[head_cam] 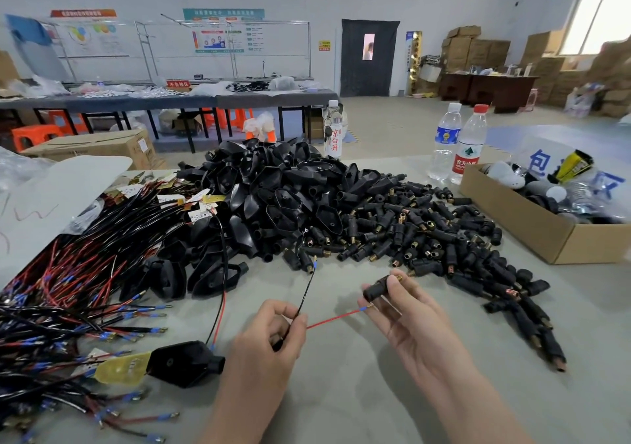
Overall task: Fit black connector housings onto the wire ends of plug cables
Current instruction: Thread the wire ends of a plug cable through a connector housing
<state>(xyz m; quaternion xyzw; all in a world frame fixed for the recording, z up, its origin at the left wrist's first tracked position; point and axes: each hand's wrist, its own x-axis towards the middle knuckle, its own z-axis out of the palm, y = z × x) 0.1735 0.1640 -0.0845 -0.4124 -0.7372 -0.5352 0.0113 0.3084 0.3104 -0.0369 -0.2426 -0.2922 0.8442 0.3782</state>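
My left hand (273, 334) pinches a red wire (333, 320) and a black wire (305, 295) that both run from a black plug cover (186, 363) lying at the lower left. The red wire's blue-sleeved tip (367, 308) points at my right hand (406, 310). That hand holds a small black connector housing (379, 288) with a brass end between thumb and fingers, just above the red tip. The black wire rises free, its tip near the pile.
A heap of black plug covers (273, 184) and small brass-tipped housings (426, 235) fills the table's middle and right. Bundled red and black cables (78, 293) lie left. A cardboard box (532, 218) and two water bottles (457, 143) stand at right.
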